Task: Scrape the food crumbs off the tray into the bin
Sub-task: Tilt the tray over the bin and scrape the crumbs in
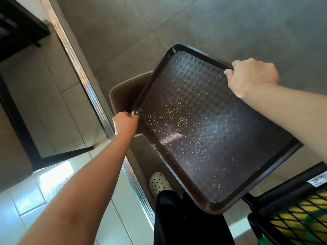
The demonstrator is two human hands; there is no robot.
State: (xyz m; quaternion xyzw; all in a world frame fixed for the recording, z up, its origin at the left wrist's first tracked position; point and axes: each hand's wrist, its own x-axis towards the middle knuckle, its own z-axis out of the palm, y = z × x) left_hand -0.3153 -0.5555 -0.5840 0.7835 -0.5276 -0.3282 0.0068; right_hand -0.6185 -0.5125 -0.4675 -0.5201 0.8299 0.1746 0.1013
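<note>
Brown plastic tray [203, 124] speckled with tiny yellow crumbs [169, 114], tilted over a tan bin [123, 89].
Right hand [253, 76] grips its far rim; left hand [124, 123] pinches a small white scraper [132, 113] at its left corner.

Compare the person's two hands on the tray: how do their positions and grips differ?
The right hand grips the tray at its raised far rim, fingers curled over the edge; the left hand is at the low corner over the bin, pinching a small pale scraper among the crumbs. Both hands meet the tray at its edge.
</note>
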